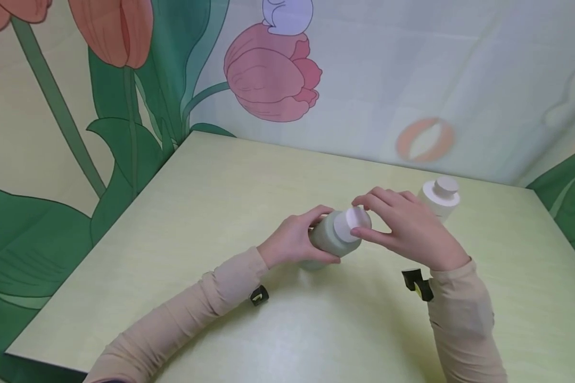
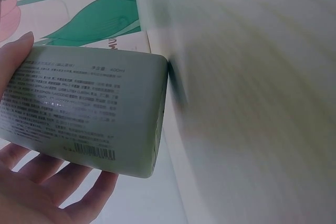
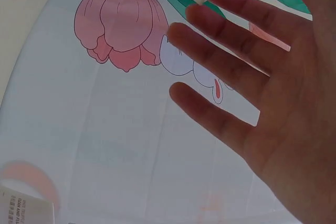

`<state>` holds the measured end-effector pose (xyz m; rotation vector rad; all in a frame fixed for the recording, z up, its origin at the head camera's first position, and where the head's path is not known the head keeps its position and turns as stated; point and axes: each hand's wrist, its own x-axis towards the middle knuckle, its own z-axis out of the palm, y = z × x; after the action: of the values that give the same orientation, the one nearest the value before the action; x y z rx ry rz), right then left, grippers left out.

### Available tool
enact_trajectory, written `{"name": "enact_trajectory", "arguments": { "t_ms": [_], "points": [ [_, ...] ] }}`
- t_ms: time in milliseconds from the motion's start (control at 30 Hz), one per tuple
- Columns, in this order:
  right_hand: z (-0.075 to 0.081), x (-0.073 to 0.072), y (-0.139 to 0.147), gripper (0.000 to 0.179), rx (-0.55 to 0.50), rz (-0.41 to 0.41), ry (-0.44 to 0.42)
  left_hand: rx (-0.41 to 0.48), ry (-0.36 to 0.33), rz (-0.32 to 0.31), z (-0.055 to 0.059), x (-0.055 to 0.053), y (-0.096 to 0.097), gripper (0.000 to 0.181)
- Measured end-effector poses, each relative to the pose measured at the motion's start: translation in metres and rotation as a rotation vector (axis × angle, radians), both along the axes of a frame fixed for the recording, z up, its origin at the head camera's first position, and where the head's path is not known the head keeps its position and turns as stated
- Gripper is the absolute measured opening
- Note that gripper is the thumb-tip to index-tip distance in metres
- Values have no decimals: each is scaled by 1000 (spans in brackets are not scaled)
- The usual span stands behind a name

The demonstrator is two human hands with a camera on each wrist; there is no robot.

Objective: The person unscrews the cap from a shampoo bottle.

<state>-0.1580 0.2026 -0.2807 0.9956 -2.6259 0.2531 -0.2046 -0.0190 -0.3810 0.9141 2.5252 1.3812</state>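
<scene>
Quickly: two smooth bottles, one counter (image 1: 196,223). Boxy green bottle (image 1: 327,238) tilted mid-counter, left hand (image 1: 289,242) fingers gripping it, right hand (image 1: 407,226) fingers pinching its round white cap (image 1: 348,223); white bottle (image 1: 436,202) far right.

The left hand (image 2: 39,192) grips a pale green bottle (image 2: 79,106) (barcode (image 2: 94,151) showing).

The left hand (image 1: 294,239) hid part of the pale green bottle (image 1: 327,235), whose fine label print (image 2: 60,98) was too small to read. The right wrist view's top edge cut off much of that bottle's white cap (image 1: 352,222); the right hand (image 1: 404,226) covered part of the white bottle (image 1: 442,201).
</scene>
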Motion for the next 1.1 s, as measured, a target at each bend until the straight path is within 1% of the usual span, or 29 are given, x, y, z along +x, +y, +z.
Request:
{"name": "enact_trajectory", "arguments": {
  "t_ms": [67, 133, 200, 267, 333, 400, 467, 533, 600, 667, 733, 800, 833, 900, 1000, 1033, 1100],
  "points": [
    [0, -1, 0, 35, 0, 29, 2, 4, -5, 0, 0, 0, -1, 75],
    [0, -2, 1, 36, -3, 72, -19, 7, -14, -4, 0, 0, -1, 75],
    [1, -2, 3, 41, -6, 118, -46, 5, -14, -7, 0, 0, -1, 75],
    [2, -3, 5, 46, -14, 142, -79, 5, -10, -9, 0, 0, -1, 75],
    [2, -3, 5, 49, -23, 124, -96, 3, -4, -9, 0, 0, -1, 75],
    [2, -3, 4, 50, -30, 77, -94, 2, -1, -8, 1, 0, -2, 76],
    [2, -3, 3, 46, -31, 29, -84, 4, -7, -8, 1, 0, -2, 76],
    [2, -2, 2, 41, -29, 8, -62, 3, -13, -10, 1, 0, -1, 76],
    [2, -2, 2, 36, -30, 22, -39, 2, -13, -9, 1, 0, -1, 76],
    [2, -3, 3, 33, -33, 67, -17, 3, -8, -8, 1, 0, 0, 75],
    [2, -3, 3, 33, -36, 112, -1, 1, -1, -9, 1, 0, 0, 75],
    [2, -3, 3, 37, -39, 130, -9, 1, -1, -9, 1, 0, 0, 75],
    [2, -3, 3, 40, -39, 120, -23, 1, -4, -10, 1, 0, 0, 75],
    [2, -2, 2, 44, -38, 73, -55, -1, -8, -9, 0, 0, 0, 75],
    [1, -2, 1, 46, -18, 1, -86, -3, -9, -6, 0, 0, -1, 75],
    [1, -2, 1, 45, -10, -1, -82, -2, -9, -6, 0, 0, -1, 75],
    [0, -3, 1, 42, 4, 33, -69, -1, -12, -5, 0, 0, -2, 75]
  ]
}}
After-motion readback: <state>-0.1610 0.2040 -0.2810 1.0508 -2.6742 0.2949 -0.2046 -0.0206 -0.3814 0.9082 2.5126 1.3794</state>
